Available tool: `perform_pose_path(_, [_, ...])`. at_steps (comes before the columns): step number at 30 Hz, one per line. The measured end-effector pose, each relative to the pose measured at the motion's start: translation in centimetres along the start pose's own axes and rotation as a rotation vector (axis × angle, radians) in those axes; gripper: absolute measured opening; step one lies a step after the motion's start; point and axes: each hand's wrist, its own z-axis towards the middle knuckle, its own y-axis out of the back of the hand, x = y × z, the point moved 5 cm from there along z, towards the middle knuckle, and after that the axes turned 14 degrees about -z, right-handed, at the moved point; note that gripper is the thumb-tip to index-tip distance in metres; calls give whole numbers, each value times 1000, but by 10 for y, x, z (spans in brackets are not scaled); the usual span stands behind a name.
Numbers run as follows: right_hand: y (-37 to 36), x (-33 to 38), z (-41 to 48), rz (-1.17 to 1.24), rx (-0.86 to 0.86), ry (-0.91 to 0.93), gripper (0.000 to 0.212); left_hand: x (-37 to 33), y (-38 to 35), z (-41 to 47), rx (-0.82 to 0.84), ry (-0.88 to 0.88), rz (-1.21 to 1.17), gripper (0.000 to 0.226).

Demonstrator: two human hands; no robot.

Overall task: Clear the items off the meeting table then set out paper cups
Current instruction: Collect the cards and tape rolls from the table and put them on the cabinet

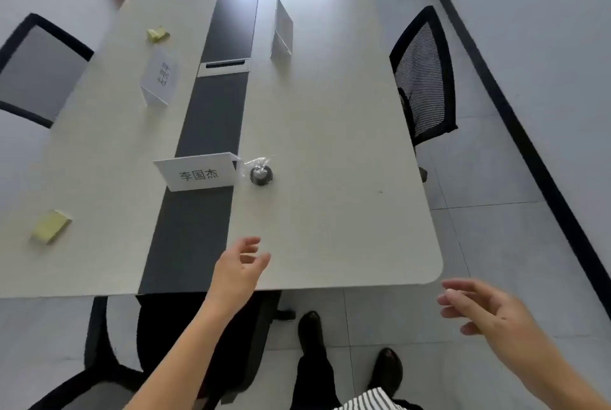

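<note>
Observation: the left hand is hovering low over the near end of the surface, its grip empty, fingers spread and loosely bent. The right hand is hanging off the near right corner, above the floor, its grip likewise empty and relaxed.

Items awaiting clearance: a small dark round object in clear film is sitting just beyond the left hand, immediately right of the nearest name card. A yellow sticky pad is lying near left. A second name card, a crumpled yellow note and a clear stand are standing farther off. No paper cups are showing.

Assessment: clearing is not yet done. The wrapped object is looking light, and its film is probably slippery and loose. Taking hold across the dark body from both sides seems sounder than pinching the film tuft. The name card appears stiff, light and easily toppled, so a pinch at its top edge would suit. The pad appears soft-edged and flat, needing a lift by its sides.
</note>
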Motion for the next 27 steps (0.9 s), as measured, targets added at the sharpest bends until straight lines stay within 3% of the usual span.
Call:
perform_pose_path(4, [-14,16,-3,49,-60,-46,19,-25,-1,96,-4,-207,373,52])
perform_pose_path(7, [-27,20,-6,64,-119,-78,64,-32,-16,169,30,-315,547,56])
perform_pose_path(10, [-41,20,-10,120,-176,-159,23,-22,-32,229,83,-222,662,67])
perform_pose_path(13, [-55,15,-17,118,-208,-220,29,-6,-46,254,95,-126,800,70])
perform_pose_path(17, [-67,12,-27,167,-238,-302,17,-1,-54,264,53,-196,937,60])
perform_pose_path(20, [-71,9,-30,155,-256,-294,61,0,-54,269,53,-224,954,46])
perform_pose_path(21, [-71,7,-31,163,-265,-303,54,2,-53,269,59,-218,969,41])
perform_pose_path(23, [-72,3,-32,188,-264,-317,19,5,-53,266,82,-211,997,33])
perform_pose_path(27, [-63,-4,-39,188,-276,-312,14,4,-60,248,141,-209,937,24])
